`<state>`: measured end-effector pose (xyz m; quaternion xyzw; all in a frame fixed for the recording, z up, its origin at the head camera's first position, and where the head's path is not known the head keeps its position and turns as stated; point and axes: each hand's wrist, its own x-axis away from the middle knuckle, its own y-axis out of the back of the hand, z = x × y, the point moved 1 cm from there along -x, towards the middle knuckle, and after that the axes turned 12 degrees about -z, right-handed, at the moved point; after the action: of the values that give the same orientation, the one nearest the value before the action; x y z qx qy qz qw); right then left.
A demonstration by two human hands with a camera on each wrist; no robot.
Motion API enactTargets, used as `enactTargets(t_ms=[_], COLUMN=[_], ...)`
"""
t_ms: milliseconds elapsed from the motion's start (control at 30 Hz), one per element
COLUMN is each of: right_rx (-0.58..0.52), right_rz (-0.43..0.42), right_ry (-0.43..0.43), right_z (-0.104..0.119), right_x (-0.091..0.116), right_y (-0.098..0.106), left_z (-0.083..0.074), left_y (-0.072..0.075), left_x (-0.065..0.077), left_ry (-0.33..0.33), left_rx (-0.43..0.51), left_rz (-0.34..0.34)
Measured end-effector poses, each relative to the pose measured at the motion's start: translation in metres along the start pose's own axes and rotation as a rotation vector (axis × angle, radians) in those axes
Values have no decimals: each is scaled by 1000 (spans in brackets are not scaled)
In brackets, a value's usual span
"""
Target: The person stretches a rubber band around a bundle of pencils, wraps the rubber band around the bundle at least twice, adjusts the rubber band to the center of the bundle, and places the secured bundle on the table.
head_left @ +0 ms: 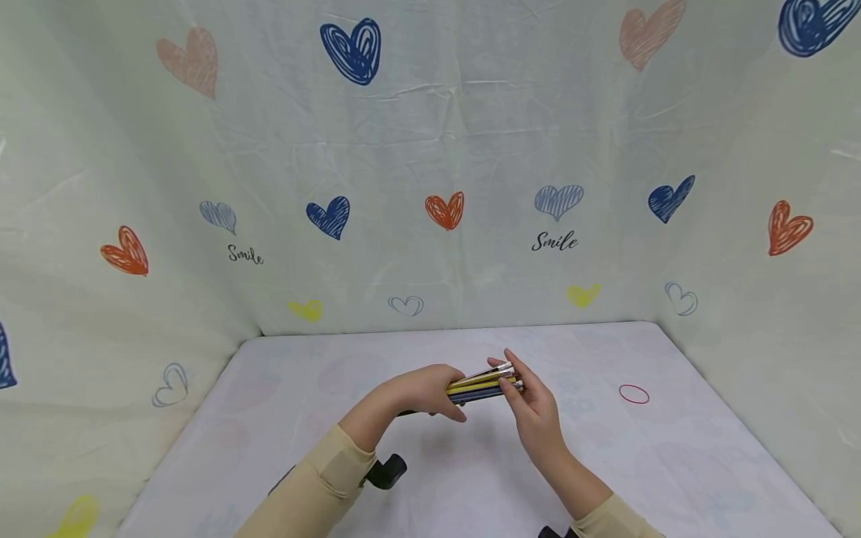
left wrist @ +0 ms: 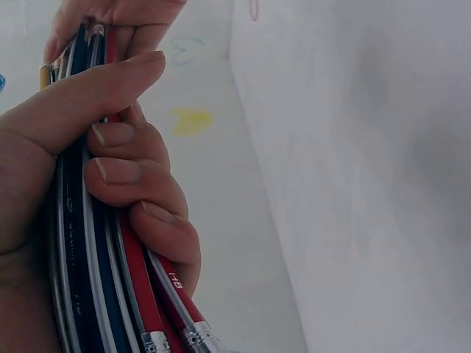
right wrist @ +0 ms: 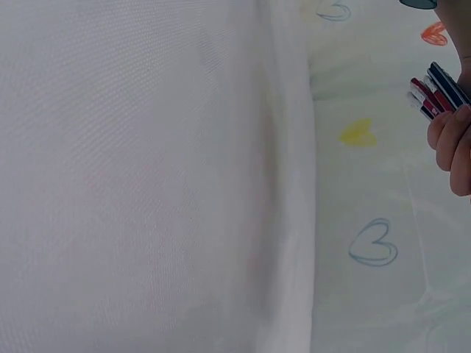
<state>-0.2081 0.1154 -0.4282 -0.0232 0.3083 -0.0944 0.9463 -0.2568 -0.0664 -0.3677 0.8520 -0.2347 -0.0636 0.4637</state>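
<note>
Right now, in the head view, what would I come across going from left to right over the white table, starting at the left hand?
Left hand → bundle of pencils, showing mostly between the hands → right hand → thin red loop.

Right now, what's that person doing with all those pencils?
A person holds a bunch of pencils up above the white table. The left grip is wrapped around the bunch, and the right grip has its thumb and fingers at one end. A thin red loop lies on the table, off to the right, untouched.
</note>
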Motion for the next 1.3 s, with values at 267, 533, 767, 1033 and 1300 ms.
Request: enactTargets(t_ms=[267,533,767,1033,1300], right_rx=[-13,-121,-162,-61,-75], right_rz=[21,140,174,142,245], right_ry=[-42,14,71,8,45], right_z=[3,6,9,13,11], right_x=[-2,-13,-12,-12,-17], right_y=[1,7,2,0,12], left_z=[4,0,-8,-15,-13], left_y=[2,1,-4,-7,-9], left_x=[-2,3,5,5,6], left_ry=[-19,-26,-12,-24,-16], left_rx=[42,48,-10,-63,19], left_rz=[53,84,83,62,63])
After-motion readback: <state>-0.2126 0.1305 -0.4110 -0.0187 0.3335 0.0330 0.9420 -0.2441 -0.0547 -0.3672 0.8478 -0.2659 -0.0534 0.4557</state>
